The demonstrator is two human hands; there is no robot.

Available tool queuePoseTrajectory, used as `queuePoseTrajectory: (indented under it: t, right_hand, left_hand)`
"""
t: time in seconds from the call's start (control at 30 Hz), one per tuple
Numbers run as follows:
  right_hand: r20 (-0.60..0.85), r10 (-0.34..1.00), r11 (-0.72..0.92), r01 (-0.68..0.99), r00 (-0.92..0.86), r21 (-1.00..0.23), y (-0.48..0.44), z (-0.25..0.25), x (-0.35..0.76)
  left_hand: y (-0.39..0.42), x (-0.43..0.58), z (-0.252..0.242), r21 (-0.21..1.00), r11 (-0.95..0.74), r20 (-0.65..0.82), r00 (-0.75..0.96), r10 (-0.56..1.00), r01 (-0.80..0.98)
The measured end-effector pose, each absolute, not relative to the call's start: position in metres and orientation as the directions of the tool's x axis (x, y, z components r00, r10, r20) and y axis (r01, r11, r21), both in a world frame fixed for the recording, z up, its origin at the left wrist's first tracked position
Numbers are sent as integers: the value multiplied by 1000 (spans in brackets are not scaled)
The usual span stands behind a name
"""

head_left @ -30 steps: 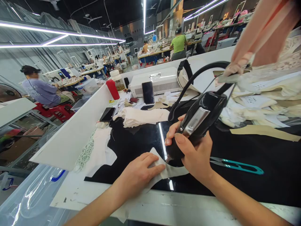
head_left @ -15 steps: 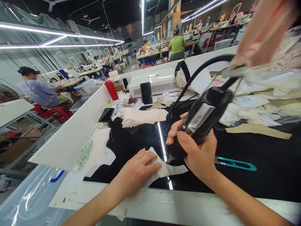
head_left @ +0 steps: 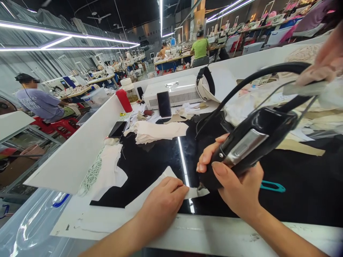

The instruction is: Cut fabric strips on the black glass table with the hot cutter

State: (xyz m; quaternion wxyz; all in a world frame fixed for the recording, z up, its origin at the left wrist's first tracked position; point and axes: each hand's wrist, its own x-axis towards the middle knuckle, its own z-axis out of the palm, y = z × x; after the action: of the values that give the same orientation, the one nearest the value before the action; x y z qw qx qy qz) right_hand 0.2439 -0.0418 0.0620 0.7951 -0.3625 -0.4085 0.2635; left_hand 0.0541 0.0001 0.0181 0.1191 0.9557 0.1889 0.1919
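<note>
My right hand [head_left: 238,182] is wrapped round a black corded hand tool [head_left: 254,125] with a silver lever on its side. The tool is tilted, and its small metal tip points down at the right end of a pale fabric piece [head_left: 154,185]. My left hand [head_left: 164,200] presses this piece against the black work surface [head_left: 144,167] with fingers bent and close together, covering its middle. Behind my right hand, teal thread snips [head_left: 273,186] are partly hidden. A thick black cable [head_left: 241,80] loops from the tool's upper end.
A stack of pale fabric pieces [head_left: 159,131] lies ahead, more [head_left: 108,166] at left beside green cord [head_left: 92,173]. A phone [head_left: 164,104] leans against a white vented box [head_left: 174,93]. Blurred pinkish material [head_left: 327,57] hangs upper right. Co-workers sit farther off.
The tool's tip has come down onto the right end of the fabric piece, and the tool's body appears farther right. My left hand has shifted right and lower along the piece.
</note>
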Motion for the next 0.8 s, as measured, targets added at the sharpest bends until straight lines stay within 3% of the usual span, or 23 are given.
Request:
queuePoseTrajectory:
  t: [0.43, 0.8]
  right_hand:
    - [446, 735, 606, -201, 511, -769, -36, 64, 236]
    - [446, 716, 610, -171, 538, -774, -36, 66, 230]
  left_hand:
    - [-4, 44, 13, 268, -923, 336, 871, 359, 277]
    - [-5, 44, 12, 278, -917, 307, 878, 366, 285]
